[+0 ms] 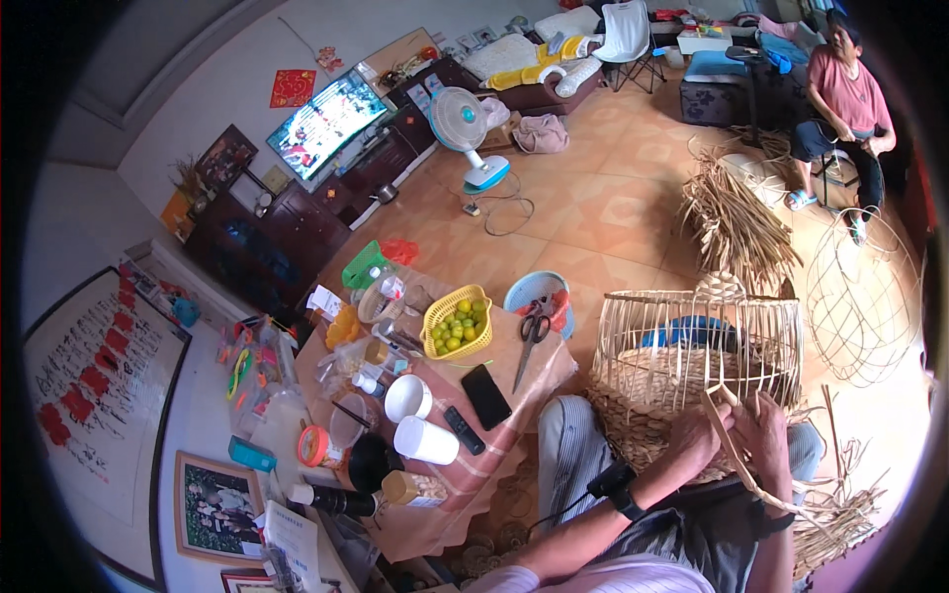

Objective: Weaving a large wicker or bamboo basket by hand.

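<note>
On my lap rests a partly woven basket (643, 435), with braided dried-leaf weaving below and an open frame of upright stakes (633, 326) above; something blue shows inside. My left hand (697, 435) is closed on a pale dried leaf strip (743, 472) at the basket's near right side. My right hand (761, 435) pinches the same strip just beside it, fingers bent. The strip's long end trails down between my forearms.
A cluttered table (539, 381) at my left carries scissors (529, 346) and limes (458, 326). Beyond are a pail (519, 292), fan (457, 124), straw bundle (732, 222) and wire frame (860, 306). A seated person (845, 109) is at upper right; loose straw (840, 514) lies beside me.
</note>
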### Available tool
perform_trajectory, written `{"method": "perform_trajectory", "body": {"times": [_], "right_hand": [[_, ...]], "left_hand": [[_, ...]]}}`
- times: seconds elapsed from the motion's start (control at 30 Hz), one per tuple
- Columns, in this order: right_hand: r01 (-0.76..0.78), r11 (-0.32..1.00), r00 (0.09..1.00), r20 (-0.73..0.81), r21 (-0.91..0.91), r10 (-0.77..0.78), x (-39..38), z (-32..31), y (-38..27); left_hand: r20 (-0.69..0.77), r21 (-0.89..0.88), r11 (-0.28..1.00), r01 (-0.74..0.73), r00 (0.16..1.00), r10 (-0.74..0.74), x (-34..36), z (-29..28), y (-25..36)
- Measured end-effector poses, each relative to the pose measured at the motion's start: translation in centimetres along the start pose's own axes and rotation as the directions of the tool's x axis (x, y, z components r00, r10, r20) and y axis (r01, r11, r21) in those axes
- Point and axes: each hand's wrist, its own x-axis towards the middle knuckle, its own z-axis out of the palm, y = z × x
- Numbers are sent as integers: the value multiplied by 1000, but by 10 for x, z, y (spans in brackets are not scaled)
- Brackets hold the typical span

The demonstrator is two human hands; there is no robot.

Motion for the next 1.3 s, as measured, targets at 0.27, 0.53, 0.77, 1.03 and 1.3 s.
{"method": "perform_trajectory", "body": {"times": [0.27, 0.53, 0.77, 1.03, 1.3], "right_hand": [[-4, 999, 996, -86, 54, 9, -9, 6, -28], [50, 982, 992, -107, -184, -71, 0, 54, -45], [119, 910, 988, -44, -398, -149, -4, 38, -60], [-159, 864, 956, -143, 478, 256, -44, 27, -17], [-116, 920, 936, -268, 374, 227, -9, -24, -54]], "left_hand": [[162, -2, 999, 36, 986, -35, -3, -27, -1], [305, -235, 972, -3, 949, 77, 4, -86, -46], [177, -196, 980, 18, 984, 18, -15, -71, -45], [239, -178, 981, 75, 970, -30, -15, -58, -44], [-121, -402, 909, 108, 978, -170, -39, -107, -56]]}}
